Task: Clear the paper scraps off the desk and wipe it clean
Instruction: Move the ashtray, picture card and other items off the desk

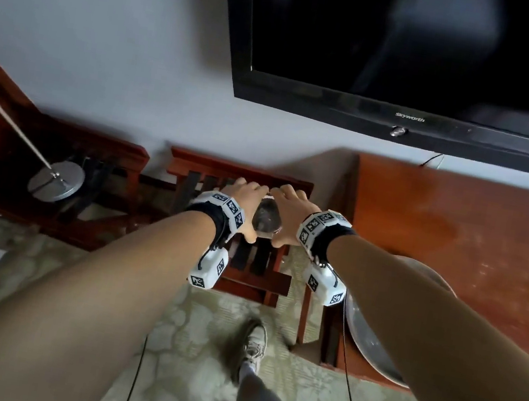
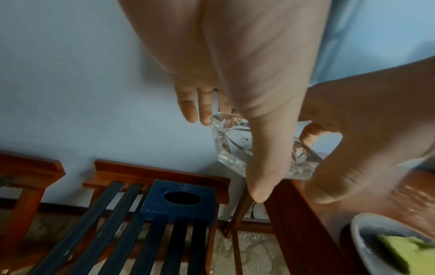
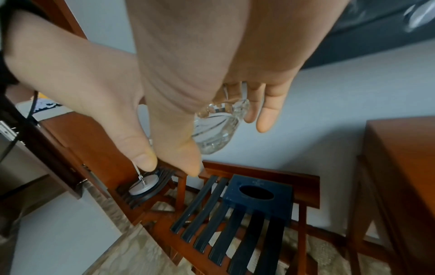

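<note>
Skyworth TV (image 1: pixel 418 51) on wall above wooden bench (image 1: pixel 460 224), slatted rack (image 3: pixel 235 232) carrying blue box (image 3: pixel 259 193) beside it, left hand (image 1: pixel 243 202) and right hand (image 1: pixel 292 211) both gripping cut-glass ashtray (image 1: pixel 266 218) over rack.

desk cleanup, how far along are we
Looks done: no paper scraps show on the visible part of the desk. In hand: both hands, left hand and right hand, hold a glass ashtray over the slatted rack with the dark blue box. Left: wiping; the green sponge sits unused in the bowl.
</note>
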`<state>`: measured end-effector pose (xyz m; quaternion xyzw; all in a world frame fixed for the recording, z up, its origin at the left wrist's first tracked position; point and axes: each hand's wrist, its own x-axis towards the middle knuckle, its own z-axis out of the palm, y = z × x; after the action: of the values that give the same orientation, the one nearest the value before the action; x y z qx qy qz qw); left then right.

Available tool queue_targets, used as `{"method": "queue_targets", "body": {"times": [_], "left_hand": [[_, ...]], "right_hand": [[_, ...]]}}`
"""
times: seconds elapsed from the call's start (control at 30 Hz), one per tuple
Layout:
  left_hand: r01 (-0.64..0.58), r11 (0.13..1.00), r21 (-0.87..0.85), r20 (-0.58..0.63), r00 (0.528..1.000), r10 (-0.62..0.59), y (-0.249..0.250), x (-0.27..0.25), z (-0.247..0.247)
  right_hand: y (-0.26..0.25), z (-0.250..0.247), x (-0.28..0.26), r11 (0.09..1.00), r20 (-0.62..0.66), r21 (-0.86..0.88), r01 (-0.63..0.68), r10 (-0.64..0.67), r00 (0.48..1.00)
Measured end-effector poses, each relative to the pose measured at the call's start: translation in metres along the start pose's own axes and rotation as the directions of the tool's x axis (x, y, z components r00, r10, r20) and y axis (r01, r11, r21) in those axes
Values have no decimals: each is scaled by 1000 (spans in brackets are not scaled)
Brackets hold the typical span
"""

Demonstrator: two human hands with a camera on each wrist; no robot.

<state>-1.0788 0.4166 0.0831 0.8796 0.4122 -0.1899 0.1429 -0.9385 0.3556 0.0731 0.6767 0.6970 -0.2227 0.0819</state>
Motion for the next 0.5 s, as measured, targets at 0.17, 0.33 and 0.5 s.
{"method": "queue_targets", "body": {"times": [0.17, 0.33, 0.5], "left_hand": [[12, 992, -125, 122, 992, 4, -33, 57, 50], [49, 987, -150, 201, 980, -18, -53, 110, 107], [42, 985, -166, 235, 972, -2, -72, 158, 168]], "right_hand": [[13, 52, 67, 998, 93, 61, 5, -11, 996], [24, 105, 120, 994, 203, 91, -61, 42, 978], [38, 164, 171, 985, 286, 115, -125, 87, 954]]}}
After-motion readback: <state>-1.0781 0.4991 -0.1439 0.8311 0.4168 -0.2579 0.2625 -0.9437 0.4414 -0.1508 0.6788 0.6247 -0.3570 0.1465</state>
